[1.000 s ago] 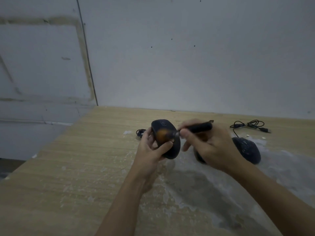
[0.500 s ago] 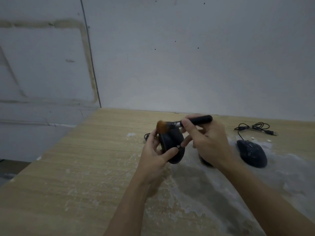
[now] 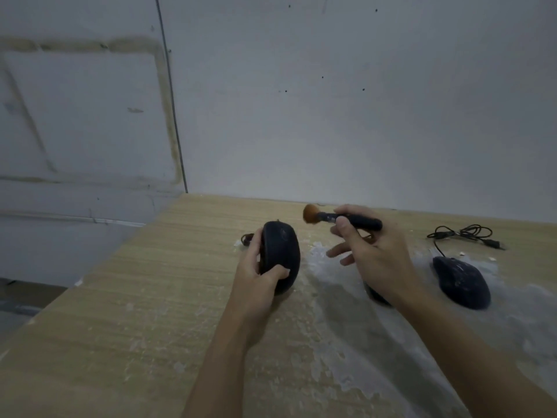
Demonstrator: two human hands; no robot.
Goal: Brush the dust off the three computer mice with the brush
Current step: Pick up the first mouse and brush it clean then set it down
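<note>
My left hand (image 3: 256, 277) grips a black computer mouse (image 3: 281, 257), held on its side just above the wooden table (image 3: 150, 297). My right hand (image 3: 373, 254) holds a brush (image 3: 340, 218) with a black handle and orange bristles; the bristles point left, above and to the right of the held mouse, apart from it. A second black mouse (image 3: 375, 295) lies on the table, mostly hidden under my right wrist. A third black mouse (image 3: 461, 282) lies at the right, speckled with white dust.
White dust (image 3: 331, 297) covers the table's middle and right. The third mouse's coiled cable (image 3: 464, 233) lies at the back right. A grey wall (image 3: 331, 116) rises just behind the table. The table's left edge drops off diagonally.
The brush has lifted off the held mouse and moved up and to the right. My left hand has tilted the mouse further onto its side and lowered it slightly.
</note>
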